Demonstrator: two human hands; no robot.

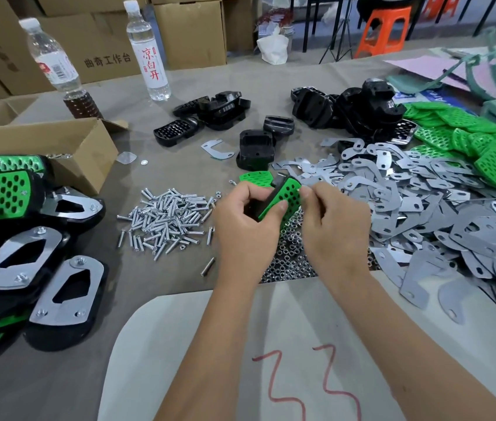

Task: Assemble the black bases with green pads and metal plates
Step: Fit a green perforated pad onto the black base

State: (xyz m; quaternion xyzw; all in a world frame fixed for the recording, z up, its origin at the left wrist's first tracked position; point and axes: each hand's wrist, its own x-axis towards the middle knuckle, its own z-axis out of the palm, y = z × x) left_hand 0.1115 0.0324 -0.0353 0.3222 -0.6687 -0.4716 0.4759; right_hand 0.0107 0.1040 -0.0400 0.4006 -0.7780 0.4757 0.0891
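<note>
My left hand (245, 223) grips a black base fitted with a green perforated pad (286, 196), held tilted above the table. My right hand (331, 220) pinches the pad's right edge. A second green pad (254, 177) lies just behind. Loose black bases (255, 148) sit further back, with a bigger heap (359, 107) at the back right. Grey metal plates (428, 205) are piled on the right, green pads (477, 141) beyond them. Finished assemblies (28, 238) are stacked at the left.
A pile of screws (167, 220) lies left of my hands and nuts (292, 256) lie under them. Two bottles (148, 53) (58, 68) and an open cardboard box (67, 147) stand at the back left. A white sheet (240, 344) with red marks covers the near edge.
</note>
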